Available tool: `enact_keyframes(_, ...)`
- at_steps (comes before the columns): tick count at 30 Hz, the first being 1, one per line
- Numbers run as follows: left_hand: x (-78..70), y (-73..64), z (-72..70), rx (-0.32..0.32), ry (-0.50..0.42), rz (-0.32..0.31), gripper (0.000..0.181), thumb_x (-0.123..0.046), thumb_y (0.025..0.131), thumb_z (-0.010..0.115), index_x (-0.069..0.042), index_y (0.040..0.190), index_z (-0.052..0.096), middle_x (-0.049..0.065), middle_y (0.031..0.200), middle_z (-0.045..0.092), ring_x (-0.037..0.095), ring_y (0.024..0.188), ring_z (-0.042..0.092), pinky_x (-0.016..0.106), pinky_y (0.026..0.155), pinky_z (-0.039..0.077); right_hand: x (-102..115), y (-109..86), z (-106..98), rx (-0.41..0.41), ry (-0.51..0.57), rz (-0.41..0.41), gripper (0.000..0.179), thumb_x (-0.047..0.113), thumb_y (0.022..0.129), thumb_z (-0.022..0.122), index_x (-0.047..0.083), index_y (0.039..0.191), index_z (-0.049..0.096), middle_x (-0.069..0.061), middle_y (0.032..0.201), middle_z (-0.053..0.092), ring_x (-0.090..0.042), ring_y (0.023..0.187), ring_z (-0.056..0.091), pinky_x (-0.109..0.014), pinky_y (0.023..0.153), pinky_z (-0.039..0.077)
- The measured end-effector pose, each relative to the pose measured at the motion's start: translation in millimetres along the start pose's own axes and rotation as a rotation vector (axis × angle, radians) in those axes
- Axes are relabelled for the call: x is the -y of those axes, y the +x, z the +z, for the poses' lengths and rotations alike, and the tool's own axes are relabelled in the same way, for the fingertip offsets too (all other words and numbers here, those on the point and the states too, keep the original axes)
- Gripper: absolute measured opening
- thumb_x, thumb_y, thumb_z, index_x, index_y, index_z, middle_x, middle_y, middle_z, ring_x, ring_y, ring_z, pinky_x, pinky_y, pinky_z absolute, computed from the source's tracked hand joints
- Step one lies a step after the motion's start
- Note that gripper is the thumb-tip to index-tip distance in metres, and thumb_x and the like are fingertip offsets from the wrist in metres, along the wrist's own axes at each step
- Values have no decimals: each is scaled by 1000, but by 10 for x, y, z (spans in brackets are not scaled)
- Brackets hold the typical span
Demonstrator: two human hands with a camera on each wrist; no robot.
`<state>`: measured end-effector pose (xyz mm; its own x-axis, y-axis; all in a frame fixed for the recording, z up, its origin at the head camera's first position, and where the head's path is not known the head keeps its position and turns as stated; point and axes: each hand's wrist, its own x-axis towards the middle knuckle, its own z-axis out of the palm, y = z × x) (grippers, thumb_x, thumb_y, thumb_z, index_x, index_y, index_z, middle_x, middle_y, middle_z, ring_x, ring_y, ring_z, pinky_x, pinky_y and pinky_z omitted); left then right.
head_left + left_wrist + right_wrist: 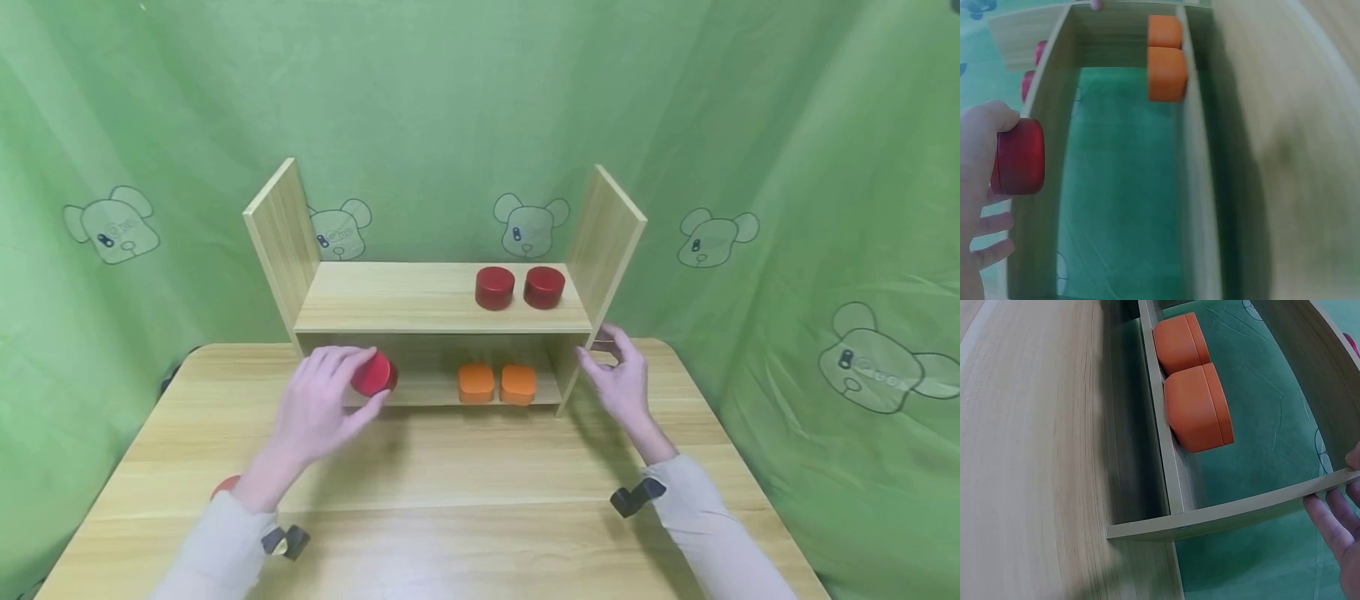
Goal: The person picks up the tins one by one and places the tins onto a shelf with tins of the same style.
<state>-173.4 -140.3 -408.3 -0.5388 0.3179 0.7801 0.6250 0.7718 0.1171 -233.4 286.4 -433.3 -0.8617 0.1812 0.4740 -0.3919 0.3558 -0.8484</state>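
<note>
My left hand (318, 408) grips a red round tin (377, 375) between thumb and fingers. It is in front of the left part of the wooden shelf (442, 321), below the upper board's front edge. In the left wrist view the red tin (1021, 157) is tilted on its side, beside the upper board. My right hand (621, 379) pinches the edge of the shelf's right side panel (1241, 509), thumb on the inner face and fingers outside. Two orange rounded-square tins (476, 384) stand side by side on the lower board, right of centre.
Two dark red round tins (495, 288) stand at the right of the upper board. Another red thing (225, 485) lies on the wooden table (465, 533), mostly hidden behind my left wrist. Green curtains (442, 108) hang behind and at both sides.
</note>
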Motion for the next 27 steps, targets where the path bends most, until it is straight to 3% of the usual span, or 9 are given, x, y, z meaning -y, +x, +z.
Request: enact_keyframes(27, -70, 667, -32, -4, 3, 95, 54, -35, 84, 83, -5, 127, 71, 15, 113, 76, 34, 100, 69, 49, 85, 63, 4, 0, 0, 1, 13, -1, 45, -8, 89, 76, -3, 132, 65, 23, 103, 65, 6, 93, 65, -11, 69, 61)
